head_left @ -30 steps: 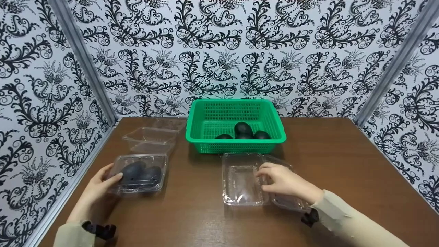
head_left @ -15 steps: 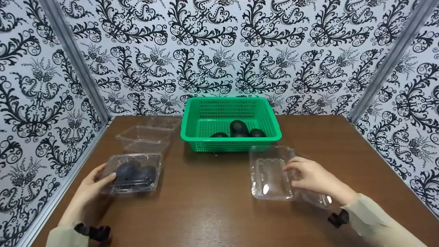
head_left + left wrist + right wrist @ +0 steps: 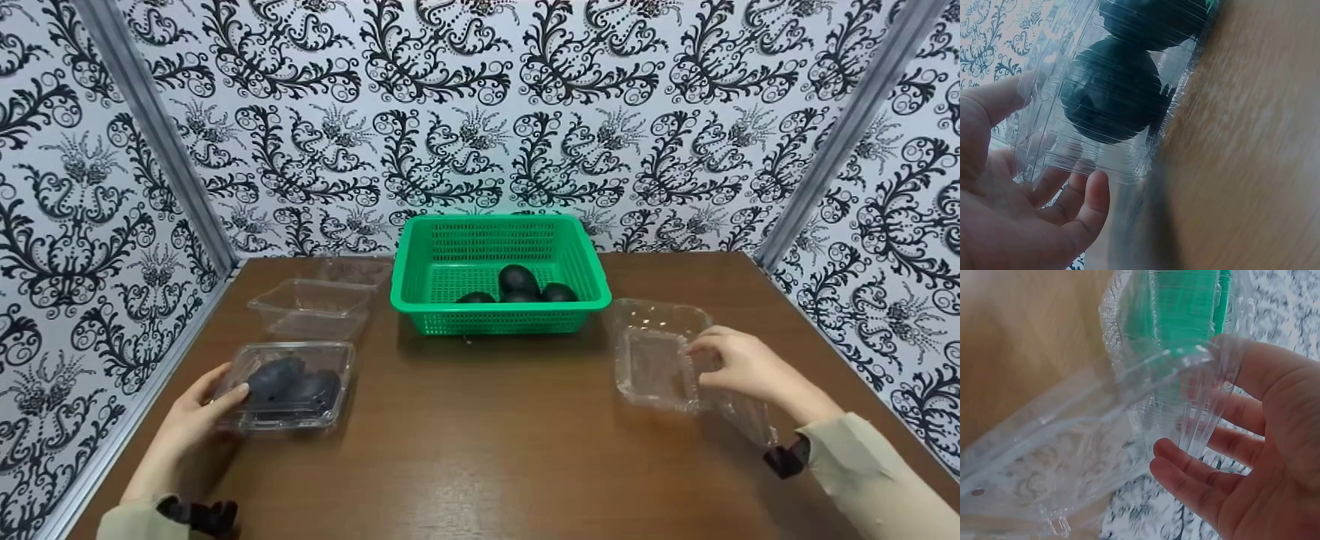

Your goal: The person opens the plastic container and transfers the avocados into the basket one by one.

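Note:
At the left of the head view, my left hand (image 3: pixel 196 412) grips the left side of a closed clear plastic clamshell box (image 3: pixel 337 409). Inside it lie dark oval fruits (image 3: pixel 276 379) that look like avocados. The left wrist view shows the thumb and fingers around the end of this box (image 3: pixel 1112 157). On the right, my right hand (image 3: pixel 754 375) pinches a second clear clamshell box (image 3: pixel 660 367) near its fold, its two halves spread apart with nothing inside. In the right wrist view, fingers and thumb are at the edge of that box (image 3: pixel 1072 433).
A green perforated basket (image 3: pixel 502 321) stands at the back centre, holding several dark fruits (image 3: pixel 519 280). An open clear clamshell (image 3: pixel 315 296) sits behind the filled box at the left. Patterned walls enclose the brown table (image 3: pixel 480 435) at the back and both sides.
My right hand has carried the open clamshell box to the right, from in front of the basket to beside its right end. The left hand keeps its hold on the filled box.

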{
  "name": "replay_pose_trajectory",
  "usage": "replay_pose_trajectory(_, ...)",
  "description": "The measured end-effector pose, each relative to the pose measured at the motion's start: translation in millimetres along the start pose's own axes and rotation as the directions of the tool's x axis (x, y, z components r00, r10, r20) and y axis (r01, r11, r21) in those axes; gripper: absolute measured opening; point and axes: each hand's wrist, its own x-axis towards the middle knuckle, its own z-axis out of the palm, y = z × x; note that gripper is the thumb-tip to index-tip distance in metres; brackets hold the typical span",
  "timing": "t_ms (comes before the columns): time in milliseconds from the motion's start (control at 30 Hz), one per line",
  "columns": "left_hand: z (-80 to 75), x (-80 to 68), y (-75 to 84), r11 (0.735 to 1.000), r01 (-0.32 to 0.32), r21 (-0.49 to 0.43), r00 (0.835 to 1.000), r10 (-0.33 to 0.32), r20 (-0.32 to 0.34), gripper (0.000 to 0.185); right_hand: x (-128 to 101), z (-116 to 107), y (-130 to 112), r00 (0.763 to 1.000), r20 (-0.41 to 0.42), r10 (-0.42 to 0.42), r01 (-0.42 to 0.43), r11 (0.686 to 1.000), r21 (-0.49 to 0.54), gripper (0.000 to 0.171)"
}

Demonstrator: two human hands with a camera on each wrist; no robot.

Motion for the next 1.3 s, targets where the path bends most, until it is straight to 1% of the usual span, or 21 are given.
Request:
replay_pose_trajectory(133,0.7,0.9,-1.1,1.0,-0.001,-0.016,1.0,0.001,-0.005,0.073,6.6,-5.2,22.4,0.999,0.011,0.035,-0.035,0.999,0.001,0.036)
replay_pose_trajectory(300,2.3,2.4,-4.2,0.998,-0.003,-0.067,1.0,0.003,-0.005,0.072,25.9,-7.2,47.3,0.996,0.029,0.08,-0.079,0.997,-0.007,0.036)
replay_pose_trajectory(400,1.9,0.2,-6.1,0.998,-0.001,-0.057,1.0,0.001,-0.012,0.072,44.5,-4.4,58.4,0.996,0.029,0.081,-0.081,0.997,-0.021,0.034)
replay_pose_trajectory(433,2.0,-0.3,-6.2,0.999,-0.002,-0.038,1.0,0.001,-0.017,0.072,50.2,-2.9,61.7,0.997,0.026,0.077,-0.076,0.997,-0.028,0.033)
replay_pose_trajectory(533,2.2,-0.4,-5.3,1.0,-0.002,0.0,1.0,0.002,-0.018,0.073,65.6,2.8,69.1,0.998,0.003,0.067,-0.066,0.997,-0.041,0.029)
replay_pose_trajectory(633,2.9,-0.7,-3.5,1.0,-0.009,0.008,1.0,0.009,-0.024,0.073,78.1,9.3,72.2,0.996,-0.013,0.088,-0.088,0.995,-0.036,0.026)
replay_pose_trajectory(800,4.8,-2.5,-1.6,1.0,-0.017,-0.011,0.999,0.016,-0.038,0.072,93.8,19.6,78.6,0.991,-0.013,0.13,-0.13,0.991,-0.019,0.024)
replay_pose_trajectory(1000,6.8,-1.1,-0.6,1.0,-0.016,-0.017,0.999,0.015,-0.05,0.07,97.0,26.4,86.3,0.985,0.011,0.173,-0.173,0.984,-0.033,0.024)
replay_pose_trajectory(1133,6.0,-0.6,-1.3,1.0,-0.011,-0.023,0.999,0.01,-0.049,0.07,96.9,27.4,88.2,0.979,0.051,0.199,-0.198,0.98,-0.039,0.026)
replay_pose_trajectory(1300,2.6,-1.5,-0.4,1.0,-0.002,0.024,0.999,0.003,-0.041,0.073,96.8,28.6,87.8,0.975,0.09,0.203,-0.203,0.979,-0.018,0.027)
